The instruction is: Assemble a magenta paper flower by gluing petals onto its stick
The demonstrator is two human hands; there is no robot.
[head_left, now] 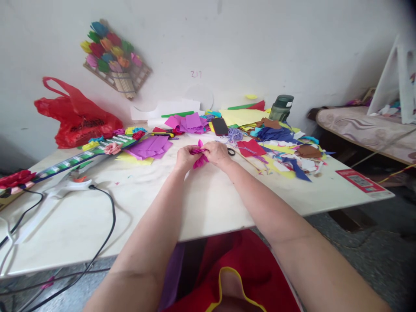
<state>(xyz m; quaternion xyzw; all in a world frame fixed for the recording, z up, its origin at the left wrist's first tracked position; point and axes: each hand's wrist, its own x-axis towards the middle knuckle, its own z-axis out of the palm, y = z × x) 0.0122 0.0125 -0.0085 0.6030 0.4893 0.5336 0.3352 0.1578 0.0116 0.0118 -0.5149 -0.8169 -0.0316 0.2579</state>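
Note:
A magenta paper flower (200, 162) is held between my two hands above the middle of the white table (214, 195). My left hand (186, 157) pinches it from the left side. From the right, the closed fingers of my right hand (217, 154) grip it too, and they cover part of it. Magenta petals stick out above and below the fingers. Just right of my right hand lies a black ring-shaped handle (231, 151). Beyond my hands is a stack of purple paper sheets (191, 123), with another purple stack (151, 147) to the left.
Paper scraps (279, 138) pile up at the right, near a phone (220, 127), purple yarn (235, 135) and a dark green bottle (281, 108). At left are a hot glue gun (69, 186) with its cord (113, 212), a decorated strip (81, 158) and a red bag (81, 117).

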